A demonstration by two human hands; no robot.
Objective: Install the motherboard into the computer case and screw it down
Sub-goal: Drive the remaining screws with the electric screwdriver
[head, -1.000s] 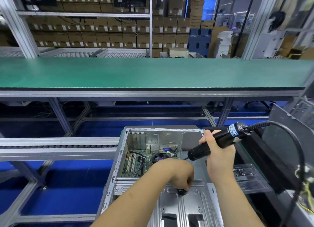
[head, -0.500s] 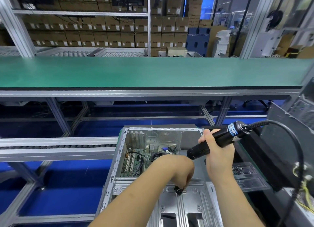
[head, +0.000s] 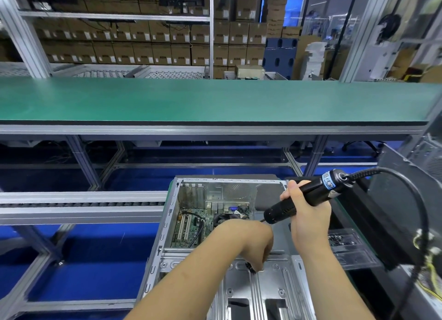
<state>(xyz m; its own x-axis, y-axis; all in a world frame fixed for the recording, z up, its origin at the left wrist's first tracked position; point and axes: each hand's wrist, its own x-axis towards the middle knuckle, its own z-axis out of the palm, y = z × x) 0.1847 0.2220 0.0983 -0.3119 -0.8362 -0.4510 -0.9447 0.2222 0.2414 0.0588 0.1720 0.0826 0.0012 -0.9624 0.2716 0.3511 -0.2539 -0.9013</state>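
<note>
Right hand [head: 308, 221] clamped round electric screwdriver [head: 308, 197], tip angled down toward motherboard [head: 191, 226] in open case [head: 167, 224]. Left hand [head: 253, 245], lower centre, pinches a small dark part (screw? unclear), likely feeding the bit.

No text could be read anywhere. The electric screwdriver [head: 308, 200] carried a blue band label [head: 327, 180] near its cord end, with white marks and a small printed code too blurred to make out. The stacked cardboard boxes [head: 134, 54] on the far shelving bore small white stickers, their print too small to tell. The motherboard [head: 191, 226] in the computer case [head: 165, 226] showed no legible markings at this size.
</note>
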